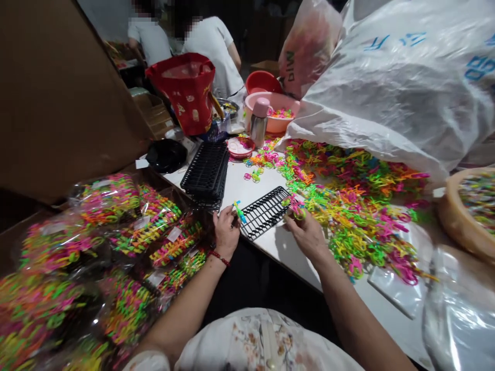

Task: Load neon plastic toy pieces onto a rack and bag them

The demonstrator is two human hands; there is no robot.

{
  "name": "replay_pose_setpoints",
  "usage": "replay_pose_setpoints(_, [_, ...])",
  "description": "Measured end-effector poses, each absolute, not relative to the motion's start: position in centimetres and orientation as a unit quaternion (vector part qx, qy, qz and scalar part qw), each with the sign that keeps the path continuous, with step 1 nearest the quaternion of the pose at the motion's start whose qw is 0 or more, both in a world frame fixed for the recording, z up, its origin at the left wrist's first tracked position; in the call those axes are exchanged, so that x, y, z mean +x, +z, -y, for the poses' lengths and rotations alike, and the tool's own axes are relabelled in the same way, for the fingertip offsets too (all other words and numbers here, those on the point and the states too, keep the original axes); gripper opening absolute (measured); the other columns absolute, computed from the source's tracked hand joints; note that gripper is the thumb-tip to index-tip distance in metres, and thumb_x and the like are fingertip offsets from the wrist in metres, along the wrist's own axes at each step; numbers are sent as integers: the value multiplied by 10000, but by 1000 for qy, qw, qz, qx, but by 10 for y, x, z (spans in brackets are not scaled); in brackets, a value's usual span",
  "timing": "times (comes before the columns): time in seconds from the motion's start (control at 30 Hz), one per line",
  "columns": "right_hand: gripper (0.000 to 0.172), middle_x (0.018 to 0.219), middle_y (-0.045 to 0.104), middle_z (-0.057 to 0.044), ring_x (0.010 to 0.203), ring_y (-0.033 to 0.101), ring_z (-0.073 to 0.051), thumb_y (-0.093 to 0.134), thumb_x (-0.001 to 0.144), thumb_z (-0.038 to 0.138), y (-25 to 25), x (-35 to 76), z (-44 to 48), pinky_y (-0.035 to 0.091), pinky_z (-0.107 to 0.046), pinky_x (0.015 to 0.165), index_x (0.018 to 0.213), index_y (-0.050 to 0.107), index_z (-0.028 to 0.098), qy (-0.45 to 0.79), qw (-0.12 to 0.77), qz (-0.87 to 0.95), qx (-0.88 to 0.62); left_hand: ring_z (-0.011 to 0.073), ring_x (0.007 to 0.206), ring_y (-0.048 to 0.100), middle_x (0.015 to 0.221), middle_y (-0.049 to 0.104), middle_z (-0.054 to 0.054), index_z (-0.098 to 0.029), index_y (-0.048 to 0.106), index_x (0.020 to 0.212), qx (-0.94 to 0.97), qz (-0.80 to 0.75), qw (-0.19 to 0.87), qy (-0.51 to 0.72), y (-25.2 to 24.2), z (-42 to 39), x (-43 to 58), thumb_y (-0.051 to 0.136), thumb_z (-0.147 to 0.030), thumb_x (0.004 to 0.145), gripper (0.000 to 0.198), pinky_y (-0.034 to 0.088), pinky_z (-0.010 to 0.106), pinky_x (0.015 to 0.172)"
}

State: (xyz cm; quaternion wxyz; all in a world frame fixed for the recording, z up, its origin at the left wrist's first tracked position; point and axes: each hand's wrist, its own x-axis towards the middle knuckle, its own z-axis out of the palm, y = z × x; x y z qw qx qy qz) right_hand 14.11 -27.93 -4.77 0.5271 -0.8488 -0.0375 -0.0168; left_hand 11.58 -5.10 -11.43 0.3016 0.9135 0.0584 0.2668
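Note:
A black slotted plastic rack [265,212] lies slanted on the table in front of me. My left hand [226,234], a red bead bracelet at its wrist, is closed at the rack's left end. Just at its fingertips stands a small blue-and-green plastic piece [239,212]; whether the fingers touch it I cannot tell. At the rack's right end, my right hand [309,237] pinches pink and yellow-green plastic pieces [296,206]. Beyond that hand spreads a big heap of bright loose plastic pieces [356,221].
Stacked black racks [204,170] stand behind my left hand. Filled clear bags [127,221] crowd the left. Around the heap are a steel flask [258,126], a pink basin [251,105], a large white sack [386,87] and a tan tub [450,206]. Two people sit farther back.

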Motion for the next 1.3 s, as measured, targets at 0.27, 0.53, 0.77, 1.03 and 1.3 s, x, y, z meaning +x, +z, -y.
replay_pose_setpoints(0.27, [197, 756, 627, -3, 703, 563, -162, 560, 826, 403, -65, 168, 192, 438, -280, 692, 860, 592, 211, 62, 566, 187, -801, 222, 1125, 605, 1143, 688, 90, -193, 634, 1105, 925, -55, 286, 246, -112, 49, 113, 507, -154, 868, 271, 356, 455, 1031])
replay_pose_setpoints(0.53, [114, 806, 678, -42, 739, 597, -178, 507, 859, 213, -79, 181, 184, 389, -246, 669, 906, 611, 201, 45, 417, 269, -867, 224, 1165, 586, 1190, 666, 106, -185, 621, 1126, 926, -36, 292, 237, -113, 47, 113, 499, -127, 848, 309, 410, 395, 967])
replay_pose_setpoints(0.77, [260, 944, 682, -90, 849, 606, -198, 538, 831, 122, -75, 182, 184, 398, -248, 726, 1079, 601, 170, 68, 307, 340, -887, 224, 1125, 603, 1148, 679, 104, -169, 613, 1131, 915, -14, 317, 248, -114, 45, 113, 517, -98, 841, 314, 424, 395, 944])
replay_pose_setpoints(1.03, [160, 891, 628, -58, 852, 558, -172, 502, 873, 99, -85, 188, 186, 414, -253, 775, 949, 623, 172, 42, 387, 386, -836, 205, 1090, 603, 1136, 660, 108, -168, 598, 1151, 884, -28, 357, 300, -102, 44, 100, 459, -153, 905, 282, 459, 384, 959])
replay_pose_setpoints(1.3, [156, 973, 543, -46, 860, 522, -156, 523, 874, 122, -84, 180, 183, 423, -251, 787, 1000, 589, 186, 3, 399, 351, -847, 270, 1417, 303, 1450, 451, 146, -184, 404, 1412, 893, 153, 285, 314, -51, 41, 109, 414, -288, 953, 470, 245, 484, 1137])
